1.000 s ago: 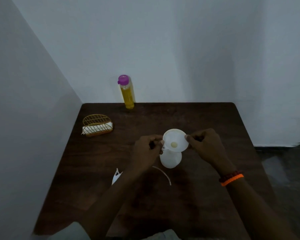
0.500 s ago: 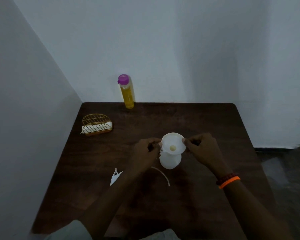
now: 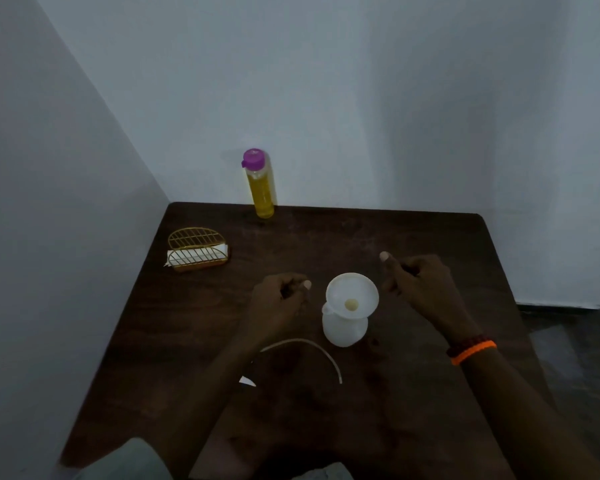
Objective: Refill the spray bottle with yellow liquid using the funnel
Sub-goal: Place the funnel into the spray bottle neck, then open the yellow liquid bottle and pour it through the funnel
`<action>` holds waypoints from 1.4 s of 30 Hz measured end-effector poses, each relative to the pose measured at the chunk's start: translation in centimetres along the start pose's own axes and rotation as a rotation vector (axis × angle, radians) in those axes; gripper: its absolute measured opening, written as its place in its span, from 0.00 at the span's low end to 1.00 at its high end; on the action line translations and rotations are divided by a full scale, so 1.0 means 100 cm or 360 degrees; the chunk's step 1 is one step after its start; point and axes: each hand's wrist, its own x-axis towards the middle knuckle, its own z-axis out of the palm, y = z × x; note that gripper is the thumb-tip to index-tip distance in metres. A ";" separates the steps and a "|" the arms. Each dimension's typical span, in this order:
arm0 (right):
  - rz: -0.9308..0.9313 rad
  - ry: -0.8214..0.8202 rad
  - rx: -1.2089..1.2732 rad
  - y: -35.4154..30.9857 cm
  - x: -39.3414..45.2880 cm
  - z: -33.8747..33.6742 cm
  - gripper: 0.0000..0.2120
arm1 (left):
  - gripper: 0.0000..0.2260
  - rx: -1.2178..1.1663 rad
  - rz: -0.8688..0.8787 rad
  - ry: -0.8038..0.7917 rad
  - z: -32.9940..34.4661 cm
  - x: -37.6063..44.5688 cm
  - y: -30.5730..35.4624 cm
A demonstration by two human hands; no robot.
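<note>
Funnel (image 3: 352,295) seated upright in the neck of the white spray bottle (image 3: 344,329) near the table's centre, so liquid can be poured without a hand steadying it. Left hand (image 3: 278,301) at nine o'clock of the funnel and right hand (image 3: 418,285) at three o'clock, both apart from it, fingers loosely curled and holding nothing. Yellow liquid bottle (image 3: 261,183), purple cap on, stands at twelve o'clock against the wall, judged the next thing to fetch. Curved dip tube (image 3: 312,348) lies at six o'clock, presumably set aside with the removed sprayer. Wire holder (image 3: 196,251) at ten o'clock. Dark wooden table (image 3: 395,410) fills a dim corner of pale walls.
</note>
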 end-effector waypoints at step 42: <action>-0.0772 -0.0888 -0.0043 -0.106 0.241 0.151 0.23 | 0.23 0.0336 0.0627 0.0385 -0.110 0.200 0.021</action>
